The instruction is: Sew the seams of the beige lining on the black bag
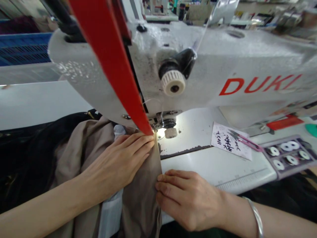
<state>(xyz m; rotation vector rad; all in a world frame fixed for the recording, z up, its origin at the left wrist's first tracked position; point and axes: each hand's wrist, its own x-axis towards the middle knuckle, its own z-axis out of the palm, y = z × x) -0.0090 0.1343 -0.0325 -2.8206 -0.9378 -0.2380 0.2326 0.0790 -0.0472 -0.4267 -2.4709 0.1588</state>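
A taupe fabric piece [141, 195] runs under the needle area [156, 129] of a white sewing machine [223, 59]. My left hand [119, 162] lies flat on the fabric, fingers stretched toward the needle. My right hand [185, 198] rests at the fabric's right edge, fingers together and curled against the fold. A red tape [116, 66] slants down from the top to the needle. A silver bangle [256, 218] circles my right wrist.
A handwritten paper tag [230, 140] lies on the machine bed, pink-handled snips [245, 140] beside it. A purple tray with several bobbins [287, 153] sits at the right. Dark fabric [29, 158] is heaped at the left. A ruler strip [242, 180] marks the table edge.
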